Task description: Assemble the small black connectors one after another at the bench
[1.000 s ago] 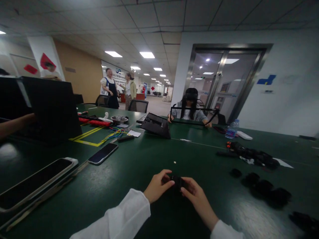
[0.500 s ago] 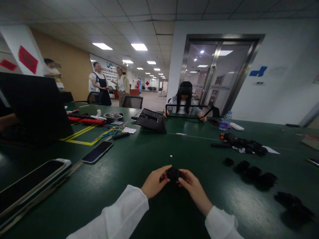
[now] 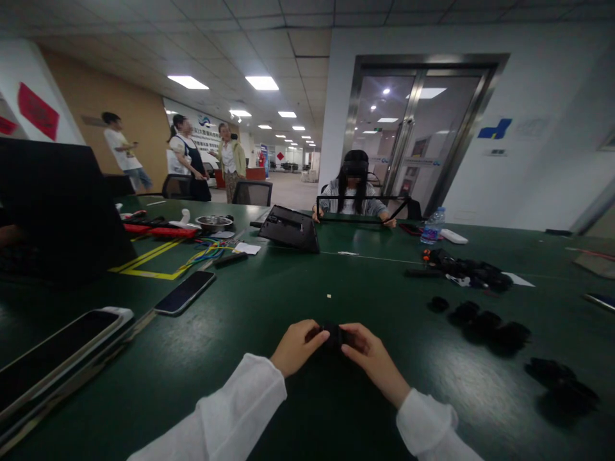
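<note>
1. Both the left hand (image 3: pixel 294 347) and right hand (image 3: pixel 373 360) pinch a small black part (image 3: pixel 332 337) toward the near edge of the bench (image 3: pixel 240 314).
2. Uneven fingertip pressure could make it slip loose.

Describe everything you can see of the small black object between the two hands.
The small black object looks blocky and matt, perhaps hard plastic; its finer parts are too dark to make out. The bare left hand holds one side, the bare right hand the other. Whether it touches the dark green tabletop below, I cannot tell.
</note>
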